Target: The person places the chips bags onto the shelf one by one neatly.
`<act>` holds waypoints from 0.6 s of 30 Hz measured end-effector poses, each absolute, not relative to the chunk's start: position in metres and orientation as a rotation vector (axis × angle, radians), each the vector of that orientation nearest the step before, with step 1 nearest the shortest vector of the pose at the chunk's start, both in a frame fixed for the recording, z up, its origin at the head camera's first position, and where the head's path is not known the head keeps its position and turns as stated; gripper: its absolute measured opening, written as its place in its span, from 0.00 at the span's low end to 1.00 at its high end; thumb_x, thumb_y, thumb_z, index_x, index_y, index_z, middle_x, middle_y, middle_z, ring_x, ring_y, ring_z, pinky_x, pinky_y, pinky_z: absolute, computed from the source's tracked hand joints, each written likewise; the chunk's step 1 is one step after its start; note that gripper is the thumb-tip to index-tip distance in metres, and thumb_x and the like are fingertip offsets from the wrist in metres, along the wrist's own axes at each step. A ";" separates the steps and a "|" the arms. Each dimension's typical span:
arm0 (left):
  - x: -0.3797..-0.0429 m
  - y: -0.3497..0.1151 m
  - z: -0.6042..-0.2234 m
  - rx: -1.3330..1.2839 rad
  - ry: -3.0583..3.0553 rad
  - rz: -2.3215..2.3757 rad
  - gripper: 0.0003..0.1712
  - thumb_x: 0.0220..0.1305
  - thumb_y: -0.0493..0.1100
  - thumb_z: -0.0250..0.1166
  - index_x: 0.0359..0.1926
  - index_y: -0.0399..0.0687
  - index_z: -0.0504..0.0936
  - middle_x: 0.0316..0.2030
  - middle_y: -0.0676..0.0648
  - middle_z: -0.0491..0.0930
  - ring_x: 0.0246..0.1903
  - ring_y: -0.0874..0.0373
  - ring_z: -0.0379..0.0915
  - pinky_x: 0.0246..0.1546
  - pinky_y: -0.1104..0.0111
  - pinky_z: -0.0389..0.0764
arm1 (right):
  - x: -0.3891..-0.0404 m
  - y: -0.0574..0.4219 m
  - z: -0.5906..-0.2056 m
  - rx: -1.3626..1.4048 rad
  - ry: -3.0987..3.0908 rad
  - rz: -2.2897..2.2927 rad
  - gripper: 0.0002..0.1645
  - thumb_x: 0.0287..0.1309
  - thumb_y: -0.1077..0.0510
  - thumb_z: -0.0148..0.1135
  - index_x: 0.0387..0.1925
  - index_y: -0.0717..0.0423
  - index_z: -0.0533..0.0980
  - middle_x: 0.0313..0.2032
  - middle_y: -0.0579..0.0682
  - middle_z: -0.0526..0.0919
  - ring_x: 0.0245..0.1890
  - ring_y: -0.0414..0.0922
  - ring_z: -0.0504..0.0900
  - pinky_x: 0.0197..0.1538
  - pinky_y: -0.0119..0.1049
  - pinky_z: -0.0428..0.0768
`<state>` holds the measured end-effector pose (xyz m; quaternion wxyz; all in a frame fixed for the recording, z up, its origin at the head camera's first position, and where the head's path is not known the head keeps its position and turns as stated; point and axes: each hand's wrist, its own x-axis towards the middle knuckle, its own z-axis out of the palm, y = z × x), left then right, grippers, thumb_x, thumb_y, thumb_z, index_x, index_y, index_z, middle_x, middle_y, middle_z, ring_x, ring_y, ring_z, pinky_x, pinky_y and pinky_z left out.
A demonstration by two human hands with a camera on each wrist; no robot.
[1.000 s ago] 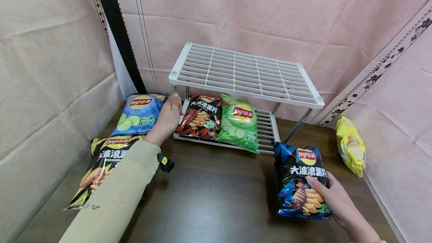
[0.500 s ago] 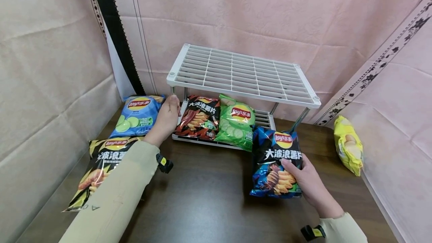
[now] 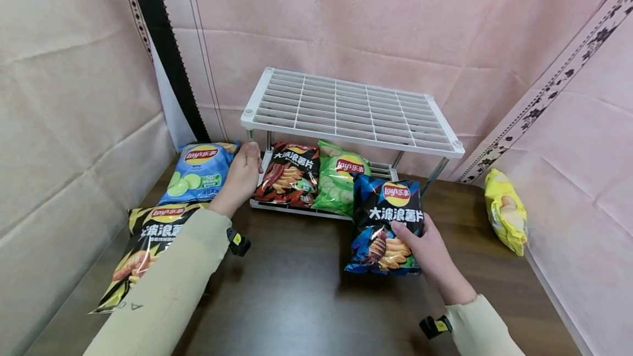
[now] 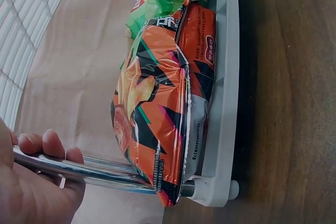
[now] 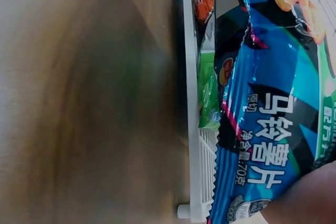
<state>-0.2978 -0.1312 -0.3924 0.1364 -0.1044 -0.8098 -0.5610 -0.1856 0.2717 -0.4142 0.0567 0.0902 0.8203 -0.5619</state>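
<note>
My right hand (image 3: 429,246) grips a blue and black chip bag (image 3: 386,229) by its right side, thumb across the front. The bag is held in front of the right part of a white two-tier rack (image 3: 353,111), overlapping a green chip bag (image 3: 341,177) in the head view. On the rack's lower tier that green bag stands beside a red and black chip bag (image 3: 289,174). My left hand (image 3: 242,174) is at the rack's front left; in the left wrist view its fingers (image 4: 52,142) curl round the metal post (image 4: 94,171).
Left of the rack lie a blue chip bag (image 3: 198,172) and a black and yellow chip bag (image 3: 148,251), partly hidden by my left sleeve. A yellow bag (image 3: 506,210) leans at the right wall. Pink cloth (image 3: 371,15) hangs behind the brown table (image 3: 292,290).
My right hand has carried the blue and black chip bag leftward and toward the rack, so it now overlaps the green bag. My left hand stays at the post; the view has shifted slightly.
</note>
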 end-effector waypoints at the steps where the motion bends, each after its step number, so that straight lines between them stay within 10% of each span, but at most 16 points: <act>1: -0.298 -0.131 -0.393 -0.304 -2.344 -1.622 0.32 0.73 0.65 0.27 0.35 0.42 0.62 0.32 0.32 0.70 0.29 0.46 0.66 0.35 0.58 0.65 | -0.188 0.271 -0.414 0.278 2.492 -1.700 0.54 0.55 0.31 0.62 0.71 0.49 0.49 0.60 0.58 0.69 0.48 0.51 0.77 0.50 0.40 0.78; 18: -0.298 -0.130 -0.393 -0.317 -2.346 -1.553 0.32 0.75 0.61 0.27 0.34 0.39 0.62 0.28 0.33 0.69 0.25 0.46 0.64 0.32 0.58 0.64 | -0.240 0.243 -0.382 0.241 2.674 -1.783 0.57 0.49 0.26 0.63 0.69 0.52 0.51 0.58 0.57 0.68 0.52 0.52 0.75 0.55 0.48 0.75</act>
